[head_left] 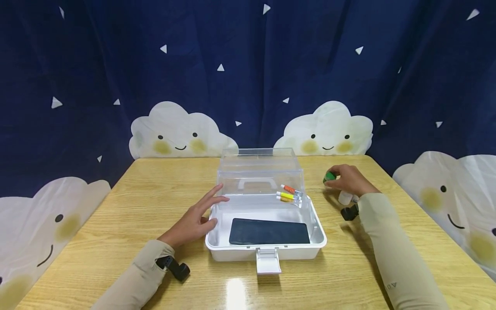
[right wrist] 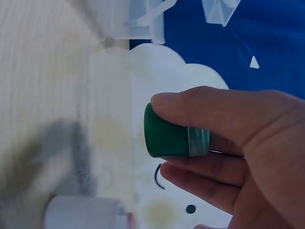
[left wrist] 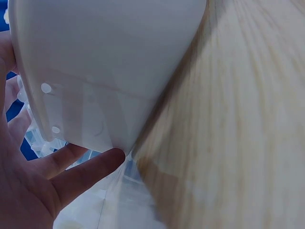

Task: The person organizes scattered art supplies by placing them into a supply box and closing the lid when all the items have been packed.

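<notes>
Latch (head_left: 268,261): folded down on the front of the white box (head_left: 232,255).
Left hand (head_left: 192,220): fingers spread, touching the box's left side.
Dark slab (head_left: 269,232): flat inside the box.
White container (head_left: 345,197): on the wooden table (head_left: 170,176), by the right wrist.
Paint tubes (head_left: 288,195): at the box's rear right.
Right hand (head_left: 350,179): thumb and fingers pinching a green jar (head_left: 329,177), right of the box.
Clear lid (head_left: 240,160): raised behind.
Curtain (head_left: 248,73): dark blue backdrop.
</notes>
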{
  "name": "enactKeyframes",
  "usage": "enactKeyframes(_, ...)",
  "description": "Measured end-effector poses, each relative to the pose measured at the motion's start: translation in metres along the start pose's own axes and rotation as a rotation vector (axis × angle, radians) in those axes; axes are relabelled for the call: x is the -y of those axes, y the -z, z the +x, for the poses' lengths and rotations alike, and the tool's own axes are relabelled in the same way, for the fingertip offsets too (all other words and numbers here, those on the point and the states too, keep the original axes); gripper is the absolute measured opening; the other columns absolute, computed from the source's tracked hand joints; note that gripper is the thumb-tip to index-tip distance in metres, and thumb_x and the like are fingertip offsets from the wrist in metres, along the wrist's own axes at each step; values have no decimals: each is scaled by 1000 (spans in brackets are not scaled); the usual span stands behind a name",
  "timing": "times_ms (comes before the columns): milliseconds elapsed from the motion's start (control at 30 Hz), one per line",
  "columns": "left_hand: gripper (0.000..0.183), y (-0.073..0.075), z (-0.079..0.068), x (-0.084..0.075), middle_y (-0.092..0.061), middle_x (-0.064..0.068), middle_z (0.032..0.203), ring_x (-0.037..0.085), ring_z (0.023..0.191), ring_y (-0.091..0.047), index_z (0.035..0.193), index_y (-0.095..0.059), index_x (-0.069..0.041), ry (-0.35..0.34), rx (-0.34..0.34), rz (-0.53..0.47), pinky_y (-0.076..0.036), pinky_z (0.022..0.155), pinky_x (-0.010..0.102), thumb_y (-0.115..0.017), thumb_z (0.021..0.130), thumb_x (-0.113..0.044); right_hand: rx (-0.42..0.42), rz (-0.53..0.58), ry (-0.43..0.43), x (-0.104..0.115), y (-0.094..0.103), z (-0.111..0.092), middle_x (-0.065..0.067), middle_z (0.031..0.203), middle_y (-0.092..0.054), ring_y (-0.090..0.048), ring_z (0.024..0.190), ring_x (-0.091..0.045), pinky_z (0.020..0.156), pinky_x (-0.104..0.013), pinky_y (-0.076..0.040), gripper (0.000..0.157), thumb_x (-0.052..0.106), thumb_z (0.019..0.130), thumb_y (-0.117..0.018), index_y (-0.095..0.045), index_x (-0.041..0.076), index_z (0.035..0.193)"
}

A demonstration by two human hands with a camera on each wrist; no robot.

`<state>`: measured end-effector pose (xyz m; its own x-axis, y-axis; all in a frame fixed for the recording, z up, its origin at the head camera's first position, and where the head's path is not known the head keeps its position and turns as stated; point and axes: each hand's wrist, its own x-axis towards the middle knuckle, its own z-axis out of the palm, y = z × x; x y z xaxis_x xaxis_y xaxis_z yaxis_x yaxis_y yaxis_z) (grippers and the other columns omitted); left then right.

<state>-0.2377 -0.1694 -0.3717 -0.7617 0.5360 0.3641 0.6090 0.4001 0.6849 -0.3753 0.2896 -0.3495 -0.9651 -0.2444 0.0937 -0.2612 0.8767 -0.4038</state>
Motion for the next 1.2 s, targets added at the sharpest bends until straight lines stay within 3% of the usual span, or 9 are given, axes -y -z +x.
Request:
enactKeyframes(267, 54, 0, 0, 2, -9, 5, 151, 33, 134, -17, 133, -42, -14, 6, 5, -22, -47, 82, 45, -51, 82, 3, -35, -19, 81, 19, 14, 7, -6, 91, -62, -52, 81, -22, 73, -37, -44, 34, 29, 76, -70, -63, 7, 100)
enactKeyframes(500, 54, 0, 0, 3, -9, 6, 151, 34, 133, -18, 133, -42, -13, -7, 5, -26, -50, 78, 36, -50, 83, 3, -55, -26, 97, 39, 25, 9, -6, 92, -62, -53, 81, -22, 74, -39, -46, 40, 34, 75, -71, -63, 7, 103)
enactKeyframes(667, 54, 0, 0, 3, -9, 4, 151, 31, 135, -16, 133, -42, -15, 9, 5, -24, -47, 82, 43, -51, 83, 2, -89, -26, 143, 54, 33, 9, -4, 89, -63, -53, 81, -22, 75, -41, -46, 38, 32, 75, -71, -63, 8, 103)
enactKeyframes(867, 54, 0, 0, 3, -10, 6, 151, 34, 133, -18, 133, -42, -14, -10, -2, -26, -50, 78, 39, -51, 82, 4, -101, 4, 149, 70, 39, 12, -4, 93, -63, -53, 86, -22, 81, -44, -44, 38, 32, 74, -72, -63, 10, 104)
enactKeyframes(1067, 54, -1, 0, 2, -10, 4, 151, 31, 134, -17, 132, -42, -16, 21, 0, -19, -46, 81, 48, -52, 83, 3, -113, 10, 207, 86, 42, 12, -3, 91, -64, -54, 87, -22, 80, -42, -43, 35, 29, 73, -73, -64, 11, 102)
enactKeyframes(1200, 54, -1, 0, 1, -9, 4, 151, 31, 134, -16, 133, -42, -17, 21, 1, -18, -46, 81, 48, -52, 83, 3, -101, 17, 223, 93, 42, 13, -1, 92, -64, -56, 90, -22, 81, -42, -43, 34, 30, 73, -73, -64, 13, 101)
